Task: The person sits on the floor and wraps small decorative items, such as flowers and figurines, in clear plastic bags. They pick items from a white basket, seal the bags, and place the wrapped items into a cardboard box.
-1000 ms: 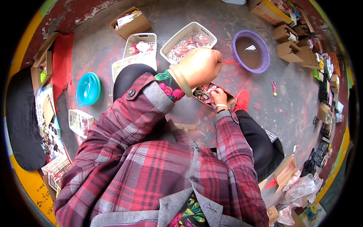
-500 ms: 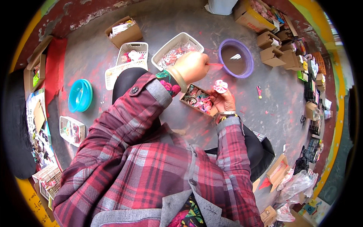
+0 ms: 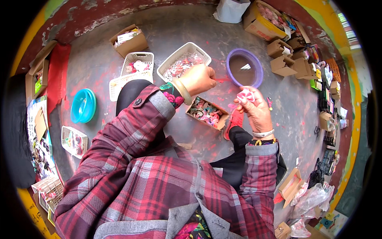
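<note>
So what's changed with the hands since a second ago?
The right hand was in the small cardboard box; it has moved out to the right and now holds a pink-and-white flower. The left hand stays curled near the white basket. The box, the basket and the purple basin look unmoved.

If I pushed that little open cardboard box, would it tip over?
The cardboard box would probably slide, not tip: it looks low and seems to sit flat on the floor. It's likely light, since its walls look thin. If it did tip, the small colorful pieces might spill, because the top is open.
</note>
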`<state>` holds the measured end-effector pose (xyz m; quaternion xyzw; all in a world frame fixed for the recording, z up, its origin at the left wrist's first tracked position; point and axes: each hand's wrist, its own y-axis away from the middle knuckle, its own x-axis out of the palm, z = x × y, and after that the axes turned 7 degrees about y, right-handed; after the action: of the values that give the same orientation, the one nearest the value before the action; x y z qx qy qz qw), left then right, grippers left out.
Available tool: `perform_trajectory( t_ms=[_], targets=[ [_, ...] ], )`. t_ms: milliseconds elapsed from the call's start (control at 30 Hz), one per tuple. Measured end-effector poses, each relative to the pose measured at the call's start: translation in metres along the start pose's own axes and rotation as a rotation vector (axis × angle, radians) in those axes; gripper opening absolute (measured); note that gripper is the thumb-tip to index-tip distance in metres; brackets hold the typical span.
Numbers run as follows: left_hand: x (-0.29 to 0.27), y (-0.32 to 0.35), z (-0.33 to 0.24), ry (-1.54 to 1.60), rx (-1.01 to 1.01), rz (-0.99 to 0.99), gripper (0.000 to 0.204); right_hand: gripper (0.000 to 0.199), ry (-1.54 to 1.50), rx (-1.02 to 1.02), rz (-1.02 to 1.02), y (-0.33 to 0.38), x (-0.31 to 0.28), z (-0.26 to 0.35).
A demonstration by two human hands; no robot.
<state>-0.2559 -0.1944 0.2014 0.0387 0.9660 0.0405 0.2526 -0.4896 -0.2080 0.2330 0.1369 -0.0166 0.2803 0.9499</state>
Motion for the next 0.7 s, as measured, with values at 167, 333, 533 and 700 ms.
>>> perform_trajectory(
  t_ms=[167, 333, 533, 700],
  targets=[
    [0.004, 0.000, -0.003, 0.009, -0.058, 0.152, 0.019, 0.017, 0.392, -0.163, -0.156, -0.004, -0.001, 0.004],
    [0.014, 0.001, -0.010, -0.081, 0.016, 0.200, 0.021, 0.017, 0.583, -0.416, -0.137, -0.005, 0.007, 0.001],
    [0.018, 0.000, -0.016, -0.014, 0.030, 0.310, 0.022, 0.010, 0.767, -0.445, -0.167, -0.002, 0.003, -0.002],
    [0.018, -0.001, -0.016, -0.069, 0.018, 0.301, 0.021, 0.010, 0.841, -0.454, -0.156, -0.001, 0.004, -0.002]
  ],
)
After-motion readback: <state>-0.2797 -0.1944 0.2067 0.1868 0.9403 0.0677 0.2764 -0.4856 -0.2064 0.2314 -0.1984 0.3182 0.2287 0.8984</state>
